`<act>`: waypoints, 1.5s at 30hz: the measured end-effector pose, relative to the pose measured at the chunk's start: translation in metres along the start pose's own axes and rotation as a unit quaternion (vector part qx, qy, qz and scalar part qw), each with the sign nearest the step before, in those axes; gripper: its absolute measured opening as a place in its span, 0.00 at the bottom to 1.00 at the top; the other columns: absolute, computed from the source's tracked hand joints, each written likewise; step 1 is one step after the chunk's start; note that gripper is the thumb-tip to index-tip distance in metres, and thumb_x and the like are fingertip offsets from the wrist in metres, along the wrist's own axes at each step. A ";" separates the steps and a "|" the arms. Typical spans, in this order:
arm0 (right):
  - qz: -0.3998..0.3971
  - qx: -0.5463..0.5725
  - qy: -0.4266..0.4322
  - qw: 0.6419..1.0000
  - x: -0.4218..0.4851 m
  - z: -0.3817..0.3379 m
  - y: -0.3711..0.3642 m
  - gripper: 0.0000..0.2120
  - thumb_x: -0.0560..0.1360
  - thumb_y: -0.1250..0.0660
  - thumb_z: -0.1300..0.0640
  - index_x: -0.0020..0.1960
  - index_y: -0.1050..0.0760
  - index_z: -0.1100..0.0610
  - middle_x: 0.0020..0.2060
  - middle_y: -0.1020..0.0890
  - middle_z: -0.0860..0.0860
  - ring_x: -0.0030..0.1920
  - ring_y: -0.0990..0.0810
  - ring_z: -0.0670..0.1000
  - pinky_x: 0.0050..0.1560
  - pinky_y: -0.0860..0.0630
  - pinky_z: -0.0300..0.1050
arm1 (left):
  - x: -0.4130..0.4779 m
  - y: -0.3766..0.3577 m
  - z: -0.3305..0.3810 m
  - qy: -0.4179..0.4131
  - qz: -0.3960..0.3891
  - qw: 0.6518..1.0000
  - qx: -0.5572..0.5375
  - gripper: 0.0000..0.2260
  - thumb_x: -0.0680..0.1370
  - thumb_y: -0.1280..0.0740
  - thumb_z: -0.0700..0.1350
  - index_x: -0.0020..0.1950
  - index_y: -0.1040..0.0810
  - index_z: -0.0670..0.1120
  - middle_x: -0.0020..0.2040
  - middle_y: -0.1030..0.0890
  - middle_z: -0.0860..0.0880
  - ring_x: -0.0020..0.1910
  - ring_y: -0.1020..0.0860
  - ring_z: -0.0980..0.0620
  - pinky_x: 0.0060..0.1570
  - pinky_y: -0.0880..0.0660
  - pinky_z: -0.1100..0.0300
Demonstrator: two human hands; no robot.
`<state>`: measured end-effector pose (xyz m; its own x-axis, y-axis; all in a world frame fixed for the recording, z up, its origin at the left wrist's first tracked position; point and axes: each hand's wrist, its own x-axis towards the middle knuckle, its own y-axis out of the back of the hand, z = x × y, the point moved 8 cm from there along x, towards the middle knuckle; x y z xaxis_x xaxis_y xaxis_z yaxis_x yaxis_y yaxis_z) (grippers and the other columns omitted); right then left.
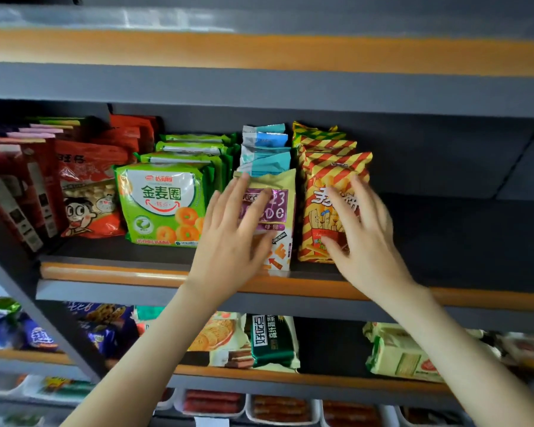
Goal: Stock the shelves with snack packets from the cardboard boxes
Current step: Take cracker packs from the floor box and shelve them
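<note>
Two hands show: the left hand point(228, 241) and the right hand point(364, 241). Three orange-edged shelves are countable: the top shelf point(259, 47) at twelve o'clock, the middle shelf point(105, 272), and the lower shelf point(321, 380) at six o'clock. The middle shelf carries four green ring-snack packets point(161, 204), four red-and-yellow striped packets point(321, 167), at least three teal-and-silver packets point(265, 158) and one beige-and-purple packet point(282, 192). One dark green packet point(272, 340) stands at six o'clock, with three white bins point(319, 409) countable beneath; the others blur.
</note>
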<state>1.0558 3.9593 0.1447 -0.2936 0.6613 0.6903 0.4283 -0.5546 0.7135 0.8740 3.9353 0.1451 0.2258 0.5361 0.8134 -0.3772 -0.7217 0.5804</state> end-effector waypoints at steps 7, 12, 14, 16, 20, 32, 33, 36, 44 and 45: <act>0.027 0.098 0.095 0.990 -0.044 -0.056 0.003 0.23 0.76 0.36 0.58 0.70 0.32 0.59 0.66 0.28 0.56 0.65 0.31 0.54 0.64 0.33 0.52 | -0.049 0.012 0.027 0.053 -0.012 0.997 0.054 0.19 0.79 0.37 0.46 0.68 0.28 0.41 0.71 0.32 0.37 0.71 0.35 0.39 0.70 0.38 0.43; -0.051 0.209 0.173 0.961 -0.095 -0.098 -0.018 0.22 0.76 0.34 0.62 0.69 0.31 0.62 0.63 0.25 0.56 0.64 0.29 0.54 0.64 0.30 0.52 | -0.123 0.032 0.045 0.175 -0.076 0.980 0.057 0.18 0.78 0.38 0.46 0.65 0.27 0.40 0.67 0.28 0.39 0.64 0.28 0.40 0.61 0.32 0.48; -0.090 0.249 0.188 0.946 -0.119 -0.115 -0.034 0.23 0.75 0.32 0.62 0.69 0.31 0.62 0.62 0.24 0.56 0.63 0.28 0.53 0.63 0.29 0.51 | -0.167 0.043 0.048 0.227 -0.105 0.965 0.075 0.17 0.78 0.37 0.46 0.65 0.27 0.41 0.66 0.27 0.41 0.63 0.28 0.41 0.60 0.30 0.49; -0.119 0.286 0.206 0.928 -0.143 -0.137 -0.051 0.22 0.75 0.32 0.63 0.68 0.30 0.63 0.60 0.23 0.56 0.61 0.28 0.53 0.61 0.27 0.51 | -0.218 0.060 0.049 0.294 -0.134 0.941 0.098 0.17 0.79 0.39 0.48 0.65 0.27 0.41 0.65 0.26 0.41 0.62 0.27 0.41 0.60 0.27 0.48; -0.185 0.324 0.240 0.896 -0.190 -0.188 -0.081 0.21 0.76 0.38 0.59 0.68 0.31 0.62 0.60 0.24 0.56 0.61 0.29 0.54 0.61 0.28 0.50 | -0.314 0.107 0.052 0.400 -0.186 0.883 0.159 0.19 0.78 0.42 0.50 0.64 0.25 0.41 0.63 0.24 0.42 0.61 0.25 0.42 0.59 0.24 0.47; -0.294 0.275 0.170 0.899 -0.247 -0.196 -0.137 0.25 0.70 0.27 0.63 0.66 0.28 0.63 0.58 0.22 0.57 0.59 0.23 0.57 0.58 0.24 0.51 | -0.352 0.070 0.036 0.396 -0.276 0.871 0.093 0.20 0.75 0.30 0.43 0.65 0.26 0.39 0.61 0.23 0.41 0.58 0.23 0.40 0.54 0.24 0.48; -0.298 0.265 0.139 0.907 -0.249 -0.180 -0.139 0.24 0.71 0.28 0.63 0.66 0.28 0.63 0.58 0.22 0.57 0.59 0.23 0.57 0.59 0.25 0.51 | -0.344 0.054 0.036 0.383 -0.282 0.877 0.068 0.20 0.75 0.30 0.42 0.66 0.26 0.39 0.61 0.23 0.41 0.58 0.23 0.40 0.55 0.24 0.48; -0.297 0.214 0.035 0.930 -0.261 -0.122 -0.135 0.23 0.74 0.30 0.61 0.68 0.29 0.60 0.60 0.22 0.54 0.61 0.24 0.56 0.61 0.28 0.49 | -0.320 -0.003 0.046 0.328 -0.318 0.890 -0.003 0.18 0.74 0.29 0.40 0.62 0.25 0.37 0.56 0.22 0.39 0.53 0.22 0.37 0.48 0.22 0.48; -0.291 0.097 -0.259 0.916 -0.335 0.050 -0.048 0.22 0.81 0.40 0.56 0.74 0.37 0.57 0.67 0.28 0.54 0.65 0.29 0.54 0.63 0.32 0.44 | -0.260 -0.133 0.185 0.165 -0.404 0.884 -0.167 0.18 0.78 0.35 0.42 0.68 0.29 0.41 0.62 0.25 0.41 0.60 0.27 0.38 0.56 0.28 0.46; -0.285 0.084 -0.285 0.911 -0.345 0.069 -0.031 0.22 0.81 0.40 0.55 0.74 0.38 0.56 0.66 0.28 0.54 0.64 0.28 0.53 0.60 0.31 0.44 | -0.254 -0.142 0.207 0.149 -0.417 0.878 -0.181 0.18 0.79 0.37 0.43 0.69 0.31 0.43 0.63 0.26 0.42 0.61 0.27 0.39 0.57 0.28 0.47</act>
<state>1.2027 3.7831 -0.1242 -0.0387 0.9992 0.0049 0.4831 0.0145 0.8755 1.0565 3.8110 -0.1363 0.3345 0.9418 0.0326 -0.4653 0.1350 0.8748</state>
